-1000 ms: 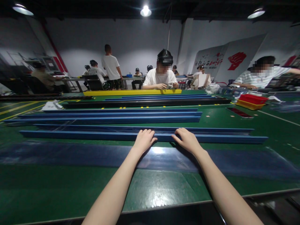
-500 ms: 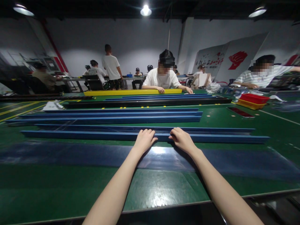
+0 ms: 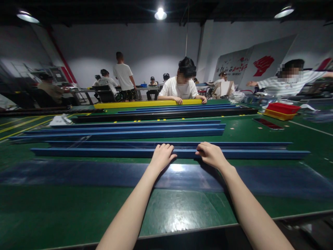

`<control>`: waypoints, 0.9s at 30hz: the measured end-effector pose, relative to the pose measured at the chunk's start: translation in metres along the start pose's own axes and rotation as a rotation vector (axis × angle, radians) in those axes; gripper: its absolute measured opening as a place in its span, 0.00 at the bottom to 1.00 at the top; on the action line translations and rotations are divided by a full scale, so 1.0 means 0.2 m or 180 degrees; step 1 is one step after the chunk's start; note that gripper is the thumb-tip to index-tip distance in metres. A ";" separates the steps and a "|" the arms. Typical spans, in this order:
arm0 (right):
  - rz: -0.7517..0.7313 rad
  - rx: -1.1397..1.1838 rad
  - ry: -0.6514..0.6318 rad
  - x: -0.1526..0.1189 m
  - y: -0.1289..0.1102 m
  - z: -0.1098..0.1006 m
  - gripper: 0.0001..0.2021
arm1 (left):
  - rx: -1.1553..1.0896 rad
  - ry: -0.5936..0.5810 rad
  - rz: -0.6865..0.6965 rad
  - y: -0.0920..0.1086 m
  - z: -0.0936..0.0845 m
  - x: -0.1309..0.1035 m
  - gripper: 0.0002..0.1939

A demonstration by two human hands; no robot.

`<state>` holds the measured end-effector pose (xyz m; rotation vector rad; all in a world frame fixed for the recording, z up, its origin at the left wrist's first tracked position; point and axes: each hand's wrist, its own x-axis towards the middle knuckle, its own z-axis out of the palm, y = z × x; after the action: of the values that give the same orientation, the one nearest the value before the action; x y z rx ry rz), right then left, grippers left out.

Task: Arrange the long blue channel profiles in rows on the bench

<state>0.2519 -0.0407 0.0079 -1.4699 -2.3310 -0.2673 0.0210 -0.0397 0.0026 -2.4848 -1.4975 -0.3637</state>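
Observation:
A long blue channel-shaped strip (image 3: 104,152) lies crosswise on the green table, its two raised edges running left to right. My left hand (image 3: 163,157) has its fingers bent over the near edge, thumb pointing right. Farther right, my right hand (image 3: 212,155) curls its fingers over the same edge. Both hands grip the strip, though the fingertips are partly hidden behind it. Between the strip and me a long, clear, shiny plastic sheet (image 3: 78,173) lies flat, under my forearms.
Beyond are more blue strips (image 3: 130,132), a black strip (image 3: 166,114) and a yellow strip (image 3: 145,103) held by a co-worker (image 3: 179,88) opposite. At right are a phone (image 3: 268,124) and red and yellow trays (image 3: 282,110). Crumpled white material (image 3: 60,119) lies at left. Another person (image 3: 291,83) stretches both arms.
The blue strip has slid a little to the right, my right hand moving with it and my left hand shifting slightly. The co-worker opposite has drawn one hand in to the yellow strip.

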 end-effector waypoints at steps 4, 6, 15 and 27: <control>0.0174 -0.0086 0.0008 -0.03 0.04 -0.02 0.06 | -0.0029 -0.0028 0.0005 0.00 0.00 0.00 0.11; 0.0242 -0.0103 0.0003 -0.04 0.05 -0.03 0.06 | -0.0038 -0.0036 0.0016 0.00 0.00 0.00 0.11; 0.0189 -0.0232 0.0010 -0.02 0.01 -0.01 0.08 | 0.0057 0.0007 0.0056 0.01 0.03 0.00 0.11; -0.0191 -0.0031 0.0059 0.01 -0.06 0.04 0.08 | 0.0006 0.0016 0.0057 0.01 0.03 0.00 0.11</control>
<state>0.2391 -0.0414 0.0012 -1.3978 -2.3649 -0.3074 0.0235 -0.0382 -0.0026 -2.4925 -1.4718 -0.3648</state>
